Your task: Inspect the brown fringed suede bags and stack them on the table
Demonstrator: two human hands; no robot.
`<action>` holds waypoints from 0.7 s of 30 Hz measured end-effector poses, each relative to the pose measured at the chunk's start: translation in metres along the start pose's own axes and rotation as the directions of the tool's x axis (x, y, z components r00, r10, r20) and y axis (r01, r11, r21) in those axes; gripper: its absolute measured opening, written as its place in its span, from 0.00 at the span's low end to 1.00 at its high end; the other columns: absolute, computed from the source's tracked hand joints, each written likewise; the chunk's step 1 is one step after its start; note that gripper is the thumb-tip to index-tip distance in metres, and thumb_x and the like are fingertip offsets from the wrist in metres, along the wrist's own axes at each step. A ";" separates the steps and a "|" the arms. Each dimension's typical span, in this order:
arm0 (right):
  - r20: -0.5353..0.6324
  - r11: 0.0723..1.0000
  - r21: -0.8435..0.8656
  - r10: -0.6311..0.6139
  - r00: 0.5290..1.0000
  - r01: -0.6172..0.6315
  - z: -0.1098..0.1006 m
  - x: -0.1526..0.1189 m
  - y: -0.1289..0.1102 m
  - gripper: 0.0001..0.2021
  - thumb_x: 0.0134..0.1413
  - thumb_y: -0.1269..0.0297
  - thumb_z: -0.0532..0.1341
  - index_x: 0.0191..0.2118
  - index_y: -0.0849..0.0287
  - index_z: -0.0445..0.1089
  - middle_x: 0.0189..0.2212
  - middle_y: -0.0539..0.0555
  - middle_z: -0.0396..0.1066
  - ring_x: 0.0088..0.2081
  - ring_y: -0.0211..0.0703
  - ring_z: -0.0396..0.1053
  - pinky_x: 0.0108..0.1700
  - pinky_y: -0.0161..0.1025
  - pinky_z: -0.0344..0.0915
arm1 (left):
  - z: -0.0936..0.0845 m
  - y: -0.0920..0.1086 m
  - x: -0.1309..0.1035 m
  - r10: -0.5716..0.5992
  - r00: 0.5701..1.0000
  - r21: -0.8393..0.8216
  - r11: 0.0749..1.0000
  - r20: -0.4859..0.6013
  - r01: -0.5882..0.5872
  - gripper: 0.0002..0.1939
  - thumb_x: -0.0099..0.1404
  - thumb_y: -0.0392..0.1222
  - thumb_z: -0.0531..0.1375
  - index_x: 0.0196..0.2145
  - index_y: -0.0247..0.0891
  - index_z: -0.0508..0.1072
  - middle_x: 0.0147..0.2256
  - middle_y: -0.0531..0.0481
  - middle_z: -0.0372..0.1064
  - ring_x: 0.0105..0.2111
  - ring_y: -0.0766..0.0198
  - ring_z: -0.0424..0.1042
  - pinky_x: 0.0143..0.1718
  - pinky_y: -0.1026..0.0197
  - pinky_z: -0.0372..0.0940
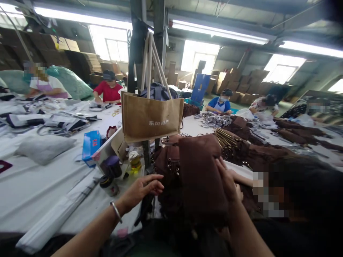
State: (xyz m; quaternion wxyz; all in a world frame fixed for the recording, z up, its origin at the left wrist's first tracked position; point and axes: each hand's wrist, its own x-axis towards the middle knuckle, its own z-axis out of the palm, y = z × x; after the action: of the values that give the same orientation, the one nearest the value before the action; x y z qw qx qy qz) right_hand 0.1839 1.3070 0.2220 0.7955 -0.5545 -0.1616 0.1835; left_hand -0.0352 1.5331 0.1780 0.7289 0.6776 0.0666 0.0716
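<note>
A tan canvas bag [152,119] hung from a dark post [158,46] directly in front of the bench [32,182], blocking part of the view beyond; bundled grey-blue cloth [158,91] filled its mouth. Just below and to its right, the brown leather piece [200,175] stood tilted in front of a heap of brown leather bags [167,160] with metal rings. The right hand [229,180] had its grip closed on the piece's right edge, its thumb hidden. The left hand [150,185], one bracelet [116,212] at its wrist, had its grip loosely spread, just beside the heap. A neighbour's forearm [242,177] reached in close behind the right hand.

On the left stood three small containers: a jar of yellow liquid [134,163], a black-lidded jar [109,185] with contents too dark to tell, and a dark purple cup [113,166]. Near them were one blue box [91,146] and a white open carton [103,151] with cardboard inside. One plastic-wrapped roll [57,214] lay diagonally nearer the front edge. A bundle of brass-coloured rods [227,140], too many to count, lay beyond the leather. Five people sat farther back.
</note>
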 end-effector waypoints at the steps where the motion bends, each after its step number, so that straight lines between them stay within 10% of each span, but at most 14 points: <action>1: -0.021 1.000 -0.007 -0.012 1.000 0.012 -0.010 0.033 -0.016 0.29 0.47 0.55 0.64 0.56 0.46 0.61 0.49 0.48 0.70 0.47 0.44 0.69 0.48 0.40 0.67 | -0.001 -0.006 0.011 -0.021 0.999 0.025 0.999 -0.033 0.022 0.25 0.64 0.52 0.55 0.51 0.31 0.66 0.38 0.41 0.72 0.37 0.57 0.73 0.40 0.53 0.67; 5: -0.331 0.967 -0.253 -0.123 0.936 0.038 -0.052 0.158 -0.044 0.31 0.47 0.57 0.64 0.58 0.53 0.59 0.56 0.53 0.62 0.53 0.43 0.63 0.53 0.38 0.63 | -0.005 -0.030 0.056 -0.056 0.987 0.164 0.983 -0.147 0.080 0.25 0.63 0.53 0.55 0.49 0.28 0.67 0.37 0.40 0.72 0.34 0.58 0.73 0.37 0.56 0.68; 8: -0.419 0.968 -0.231 -0.007 0.908 -0.099 -0.090 0.207 -0.013 0.36 0.48 0.59 0.63 0.62 0.53 0.50 0.60 0.58 0.55 0.54 0.46 0.62 0.54 0.45 0.62 | -0.007 -0.044 0.090 -0.054 0.969 0.322 0.938 -0.241 0.132 0.23 0.62 0.50 0.55 0.47 0.29 0.69 0.38 0.41 0.73 0.36 0.58 0.73 0.38 0.58 0.67; 15: -0.455 0.905 -0.039 0.360 0.814 -0.423 -0.144 0.213 0.123 0.37 0.49 0.51 0.60 0.63 0.46 0.43 0.63 0.63 0.47 0.53 0.51 0.65 0.46 0.49 0.67 | -0.008 -0.056 0.190 -0.012 0.923 0.677 0.676 -0.384 0.290 0.22 0.62 0.46 0.54 0.49 0.30 0.70 0.45 0.41 0.72 0.44 0.59 0.71 0.46 0.64 0.62; 21: -0.499 0.891 0.000 0.393 0.772 -0.454 -0.152 0.248 0.163 0.31 0.54 0.50 0.57 0.61 0.55 0.51 0.60 0.64 0.54 0.51 0.53 0.65 0.47 0.53 0.67 | -0.007 -0.066 0.260 -0.022 0.877 0.730 0.544 -0.480 0.414 0.35 0.57 0.51 0.60 0.55 0.24 0.62 0.51 0.30 0.65 0.49 0.49 0.68 0.48 0.57 0.61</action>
State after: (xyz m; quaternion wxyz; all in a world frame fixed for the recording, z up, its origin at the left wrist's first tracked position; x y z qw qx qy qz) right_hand 0.4536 1.3501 0.0315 0.7130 -0.6514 0.1618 0.2027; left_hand 0.2200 1.5855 0.1112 0.3046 0.8893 0.3313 0.0812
